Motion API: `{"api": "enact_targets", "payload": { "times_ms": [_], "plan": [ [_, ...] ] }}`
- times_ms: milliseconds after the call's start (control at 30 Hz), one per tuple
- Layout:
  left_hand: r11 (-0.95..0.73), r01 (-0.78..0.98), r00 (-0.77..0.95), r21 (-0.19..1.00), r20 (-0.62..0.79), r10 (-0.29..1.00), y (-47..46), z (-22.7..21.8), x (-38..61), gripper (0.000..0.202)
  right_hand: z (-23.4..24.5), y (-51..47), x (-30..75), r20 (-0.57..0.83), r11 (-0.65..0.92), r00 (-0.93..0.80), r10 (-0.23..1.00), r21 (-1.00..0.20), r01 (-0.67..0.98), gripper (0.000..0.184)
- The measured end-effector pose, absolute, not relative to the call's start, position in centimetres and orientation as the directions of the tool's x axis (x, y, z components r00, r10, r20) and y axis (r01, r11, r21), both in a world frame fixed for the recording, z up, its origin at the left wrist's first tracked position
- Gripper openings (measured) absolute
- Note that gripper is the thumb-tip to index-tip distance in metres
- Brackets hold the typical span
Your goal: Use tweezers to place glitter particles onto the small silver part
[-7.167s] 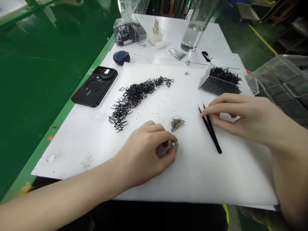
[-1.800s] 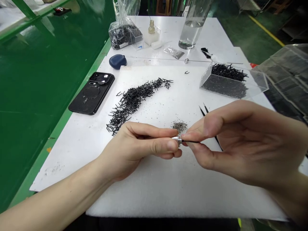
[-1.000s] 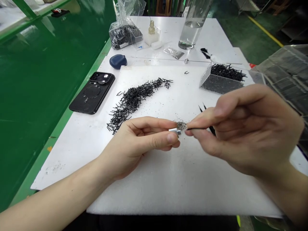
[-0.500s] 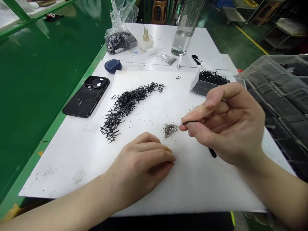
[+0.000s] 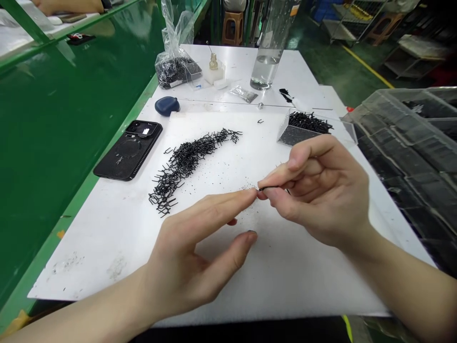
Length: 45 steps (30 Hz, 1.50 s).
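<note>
Black piece: small and thin, up above the white pad, with its tip pointing at the left hand.
Right hand: the thumb and pointing finger are pinched tight on the black piece. The other fingers are curled.
Left hand: the thumb and pointing finger are spread wide, with nothing to see between them. The pointing finger goes right up to the tip of the black piece; I cannot tell if they touch.
Tiny specks: scattered on the pad, some just past the left pointing finger. Fingers hide part of them.
Black heap: lots of little forked bits, lying in a bent strip on the pad, past the left hand.
Lone fork: one black bit, all alone near the far edge of the pad.
Clear box: just past the right hand, with many black bits inside.
Phone: black, flat on its front, to the left of the heap.
Blue case: round, near the top of the phone.
Far end: a plastic bag with black stuff in it, a little bottle, a flat small bag and a tall glass with water.
</note>
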State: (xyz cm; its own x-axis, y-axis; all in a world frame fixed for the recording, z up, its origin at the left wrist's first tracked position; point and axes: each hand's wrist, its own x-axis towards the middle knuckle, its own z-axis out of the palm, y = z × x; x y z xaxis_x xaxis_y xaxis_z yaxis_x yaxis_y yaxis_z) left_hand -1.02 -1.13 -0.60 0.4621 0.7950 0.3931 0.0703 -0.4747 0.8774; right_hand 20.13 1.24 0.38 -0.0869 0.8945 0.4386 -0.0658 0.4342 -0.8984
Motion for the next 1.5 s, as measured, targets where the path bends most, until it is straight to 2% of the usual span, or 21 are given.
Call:
{"api": "enact_targets", "payload": {
  "times_ms": [167,333,467,600,733,833,967,1100,1200,1400,1500],
  "plan": [
    [-0.419,0.107,0.466,0.902,0.327,0.822,-1.0,-0.4,-1.2,0.064,0.1,1.4,20.4,0.432,0.432,-0.129,0.892,-0.901,-0.037,0.039],
    [-0.445,0.235,0.456,0.864,0.306,0.836,-0.3,-0.3,-1.6,0.054,0.1,1.4,20.3,0.412,0.411,-0.154,0.898,-0.911,-0.039,0.033],
    [-0.467,0.23,0.478,0.854,0.319,0.818,0.2,-0.5,-2.0,0.051,0.4,1.4,20.2,0.428,0.433,-0.159,0.89,-0.901,-0.008,0.03],
    [-0.489,0.317,0.472,0.813,0.312,0.824,0.1,-0.5,-2.1,0.049,0.6,1.5,20.1,0.443,0.452,-0.146,0.884,-0.892,0.03,0.027],
    [-0.343,0.349,0.404,0.872,0.19,0.895,0.3,-0.3,-1.8,0.046,1.2,2.3,20.7,0.459,0.466,-0.089,0.884,-0.879,0.102,0.026],
    [-0.253,0.321,0.364,0.913,0.127,0.923,0.5,-0.3,-1.7,0.048,1.9,4.1,23.2,0.478,0.456,0.052,0.877,-0.861,0.224,0.018],
    [-0.36,0.416,0.448,0.835,0.156,0.88,0.2,-0.3,-1.6,0.037,2.2,7.0,28.8,0.489,0.335,0.249,0.836,-0.814,0.474,0.011],
    [-0.557,0.434,0.572,0.708,0.261,0.778,-0.6,-0.1,-0.8,0.028,1.5,8.5,32.5,0.425,0.155,0.287,0.858,-0.747,0.646,0.03],
    [-0.617,0.461,0.617,0.637,0.27,0.739,-0.8,-0.3,-0.3,0.031,1.4,8.6,33.0,0.378,0.084,0.278,0.883,-0.709,0.7,0.036],
    [-0.636,0.461,0.611,0.618,0.298,0.733,-0.6,-0.6,-0.2,0.021,4.2,6.3,33.1,0.417,0.116,0.25,0.874,-0.678,0.726,0.018],
    [-0.625,0.469,0.601,0.624,0.293,0.743,-0.4,-0.7,-0.3,0.018,5.3,4.5,31.7,0.342,0.14,0.136,0.93,-0.67,0.729,0.017]
  ]
}}
